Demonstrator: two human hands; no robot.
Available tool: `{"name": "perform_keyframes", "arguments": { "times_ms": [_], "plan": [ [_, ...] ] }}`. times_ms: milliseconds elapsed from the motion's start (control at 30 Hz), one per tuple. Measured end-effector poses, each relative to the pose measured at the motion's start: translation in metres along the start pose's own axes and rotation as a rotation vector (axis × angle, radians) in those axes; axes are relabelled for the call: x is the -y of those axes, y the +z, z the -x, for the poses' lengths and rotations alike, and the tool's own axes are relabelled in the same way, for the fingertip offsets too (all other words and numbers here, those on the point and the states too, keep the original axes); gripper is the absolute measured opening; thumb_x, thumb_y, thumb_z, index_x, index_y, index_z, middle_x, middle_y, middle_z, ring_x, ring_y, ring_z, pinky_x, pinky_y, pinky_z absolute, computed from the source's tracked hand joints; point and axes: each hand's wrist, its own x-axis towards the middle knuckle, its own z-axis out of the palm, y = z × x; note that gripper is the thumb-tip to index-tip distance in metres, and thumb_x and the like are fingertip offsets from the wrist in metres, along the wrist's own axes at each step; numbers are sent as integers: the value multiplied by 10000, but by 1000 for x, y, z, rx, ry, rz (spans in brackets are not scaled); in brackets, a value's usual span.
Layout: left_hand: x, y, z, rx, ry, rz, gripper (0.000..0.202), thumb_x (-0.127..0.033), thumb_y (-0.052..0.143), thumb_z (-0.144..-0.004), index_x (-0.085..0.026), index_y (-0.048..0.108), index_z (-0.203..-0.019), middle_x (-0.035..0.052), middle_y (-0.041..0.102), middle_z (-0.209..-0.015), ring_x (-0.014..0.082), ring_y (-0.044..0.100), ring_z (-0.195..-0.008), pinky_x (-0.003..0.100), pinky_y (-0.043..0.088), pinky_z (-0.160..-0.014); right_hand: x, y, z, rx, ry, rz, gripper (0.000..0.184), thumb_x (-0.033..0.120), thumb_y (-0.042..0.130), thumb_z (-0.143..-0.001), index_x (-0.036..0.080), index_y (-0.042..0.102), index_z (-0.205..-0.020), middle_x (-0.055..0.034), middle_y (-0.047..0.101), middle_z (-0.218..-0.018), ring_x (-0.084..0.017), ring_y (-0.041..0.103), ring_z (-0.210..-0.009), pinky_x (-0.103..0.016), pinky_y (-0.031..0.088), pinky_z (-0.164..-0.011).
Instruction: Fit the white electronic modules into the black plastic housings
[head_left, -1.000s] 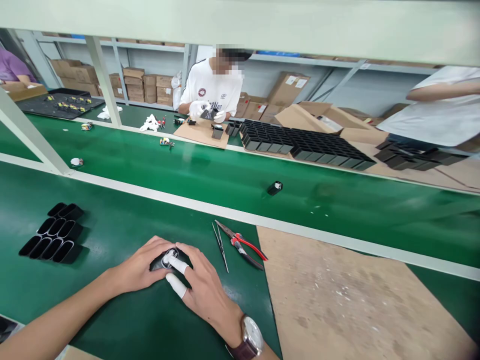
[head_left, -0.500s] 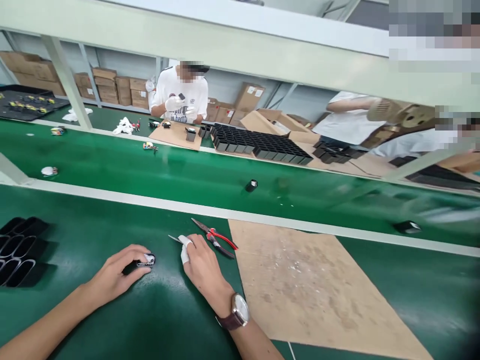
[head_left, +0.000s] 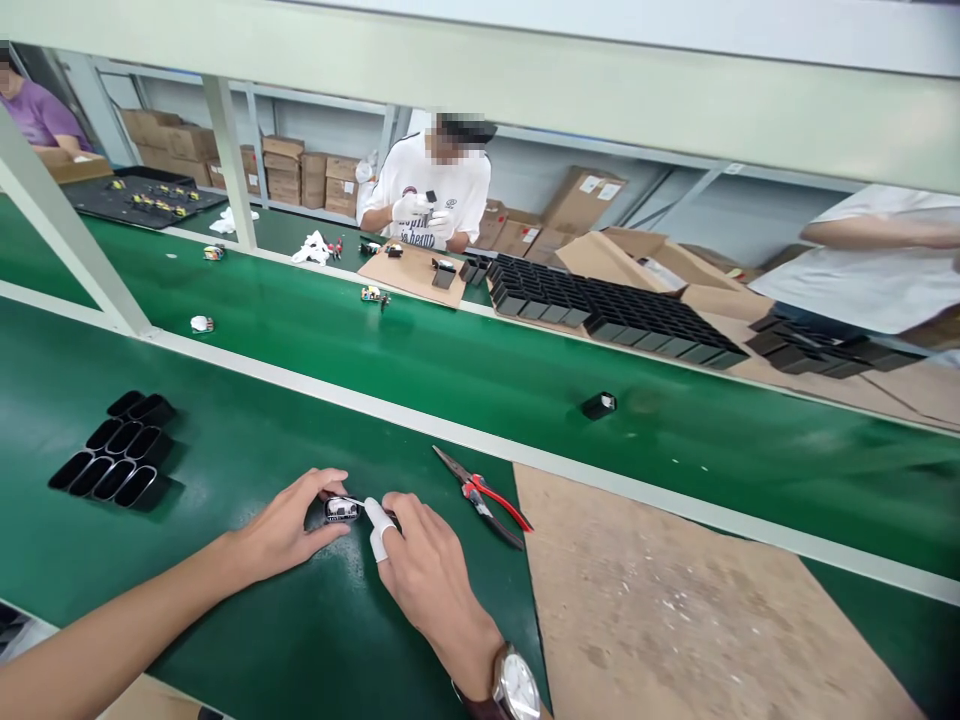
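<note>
My left hand (head_left: pixel 289 525) is closed around the sides of a small black oval housing (head_left: pixel 343 510), fingers behind and thumb in front. White and dark parts show in the housing's open end, which faces up toward me. From the right, my right hand (head_left: pixel 424 560) grips a thin metal tool (head_left: pixel 361 503), its tip at the housing's rim. A white finger cover wraps one of its fingers, and the tool's rear end is hidden in the hand. Red-and-black long-nose pliers (head_left: pixel 480 492) lie beside my right hand, jaws pointing away, touched by neither hand.
Several black oval sleeves (head_left: pixel 112 450) stand grouped at left. A stained cardboard sheet (head_left: pixel 675 590) lies at right. Across the green belt (head_left: pixel 465 350), which carries a few small parts and a black housing (head_left: pixel 598 404), a gloved co-worker (head_left: pixel 427 190) handles a dark piece beside black case rows (head_left: pixel 615 310).
My right hand has brought the thin tool leftward to the housing; before, they were apart. The left hand keeps its hold. My view has turned left, and the housing's open end shows more.
</note>
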Motion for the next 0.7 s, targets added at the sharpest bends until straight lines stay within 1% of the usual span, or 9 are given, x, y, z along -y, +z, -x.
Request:
{"name": "perform_keyframes", "arguments": {
  "times_ms": [200,333,533,600,700],
  "plan": [
    [-1,-1,0,3,-17,5,620,-248,694,-993,-348,364,-1509,40,706,-1226,232,708,-1150,435,598,-1013,5,3,-5,10,-11,-10,270,-21,455,-859,200,567,-751,-99,606,-969,-211,507,-805,-336,395,-631],
    [-1,-2,0,22,-32,10,613,-259,692,-996,-336,360,-1506,46,712,-1242,240,712,-1167,436,601,-1009,4,1,-7,-12,-43,-16,283,-28,444,-843,205,542,-715,-96,607,-967,-208,493,-797,-339,364,-633],
    [1,-2,2,6,-26,0,559,-262,725,-978,-301,412,-1440,56,717,-1231,244,723,-1152,414,615,-976,0,-5,-6,-42,-44,-13,266,-14,460,-841,203,551,-717,-97,621,-964,-209,495,-802,-348,345,-635],
    [0,-3,1,4,6,-29,481,-264,717,-988,-281,468,-1399,70,712,-1224,242,724,-1125,399,621,-945,1,-6,-7,-29,-44,-14,261,-15,467,-818,205,549,-705,-92,620,-935,-208,493,-781,-351,344,-629],
    [-3,-6,-4,18,163,-80,306,-232,688,-1015,-250,577,-1300,82,728,-1178,234,714,-1084,391,614,-934,3,-8,-9,21,-36,-22,271,-27,466,-782,210,538,-674,-85,622,-904,-209,508,-763,-352,355,-621]
  ]
}}
